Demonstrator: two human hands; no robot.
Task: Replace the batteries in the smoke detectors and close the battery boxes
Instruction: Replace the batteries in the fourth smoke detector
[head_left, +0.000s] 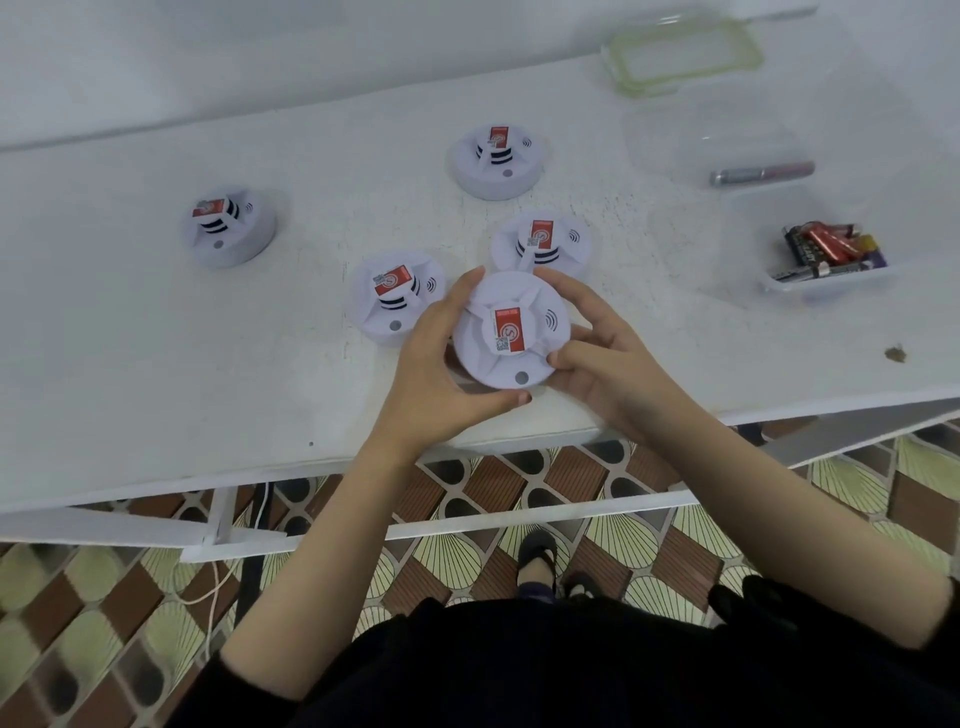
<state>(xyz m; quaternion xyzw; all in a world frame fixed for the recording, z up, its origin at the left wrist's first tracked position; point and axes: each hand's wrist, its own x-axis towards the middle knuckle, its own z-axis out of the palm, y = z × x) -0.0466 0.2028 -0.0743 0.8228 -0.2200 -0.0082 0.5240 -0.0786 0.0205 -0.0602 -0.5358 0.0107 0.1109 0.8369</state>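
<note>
I hold a round white smoke detector (511, 332) with a red label just above the table's near edge. My left hand (441, 358) grips its left rim and my right hand (602, 358) grips its right rim. Several other white detectors with red labels sit on the white table (156, 364): one at the left (228, 226), one beside my left hand (395, 299), one behind the held unit (543, 241) and one farther back (496, 161). A clear box of batteries (831, 260) stands at the right.
A second clear box (727, 140) farther back holds a pair of batteries (761, 173). A green-rimmed lid (683, 54) lies at the back right. A small brown speck (896, 354) lies near the right edge. Patterned floor tiles and my foot show below the table.
</note>
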